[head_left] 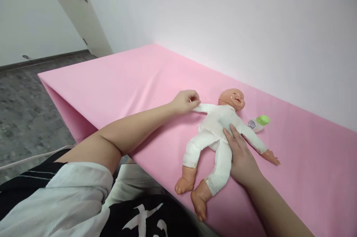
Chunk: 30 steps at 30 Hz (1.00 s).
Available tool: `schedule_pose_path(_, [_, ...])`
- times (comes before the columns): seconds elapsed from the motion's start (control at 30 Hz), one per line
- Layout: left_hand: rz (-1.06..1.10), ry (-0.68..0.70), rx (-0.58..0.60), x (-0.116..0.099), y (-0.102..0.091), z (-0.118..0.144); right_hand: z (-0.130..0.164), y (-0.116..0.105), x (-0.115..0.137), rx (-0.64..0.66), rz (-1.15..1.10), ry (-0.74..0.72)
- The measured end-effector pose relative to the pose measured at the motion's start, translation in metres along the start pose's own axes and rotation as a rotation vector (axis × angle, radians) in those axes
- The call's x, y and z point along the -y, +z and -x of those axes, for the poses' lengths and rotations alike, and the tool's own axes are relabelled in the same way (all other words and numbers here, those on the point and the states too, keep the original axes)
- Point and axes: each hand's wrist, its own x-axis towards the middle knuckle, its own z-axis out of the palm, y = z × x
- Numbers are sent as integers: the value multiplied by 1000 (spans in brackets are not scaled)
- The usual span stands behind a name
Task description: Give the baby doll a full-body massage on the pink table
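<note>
A baby doll point(220, 121) with a white cloth body and hard plastic head, hands and feet lies on its back on the pink-covered table. My left hand point(186, 101) is closed around the end of the doll's arm on the left, hiding that plastic hand. On the doll's lower belly and side rests my right hand point(242, 155), its fingers stretched out flat. Beside the doll's other arm lies a white bottle point(258, 123) with a green cap, partly behind that arm.
Pink cloth point(119, 77) covers the table, with a few creases on the left. A white wall point(237, 21) runs along the table's far edge. At the upper left are a door point(75, 10) and grey floor. A pale cable point(36, 158) passes at lower left.
</note>
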Motion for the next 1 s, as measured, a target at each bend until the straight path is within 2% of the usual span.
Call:
schedule_pose_path(0.1, [-286,222,174,-4,17,11,0,1,-3,0,-4,-8])
schedule_pose_path(0.2, [-463,330,308,-4,30,16,0,2,-9,13,2,-29])
schedule_pose_path(0.43, [-532,340,371,-6,34,19,-3,0,-8,-14,-44,-49])
schedule_pose_path(0.7, [-431,243,528,-28,32,30,-3,-28,-1,66,-198,-175])
schedule_pose_path(0.77, [-420,254,497,-29,31,32,-3,-30,-4,41,-273,-181])
schedule_pose_path(0.83, [-409,252,398,-30,30,32,-5,-27,-7,-20,-331,-164])
schedule_pose_path(0.93, [-352,217,220,-31,34,28,-11,-22,-12,-176,-354,-88])
schedule_pose_path(1.0, [-303,204,128,-33,39,20,-19,-22,-14,-302,-334,29])
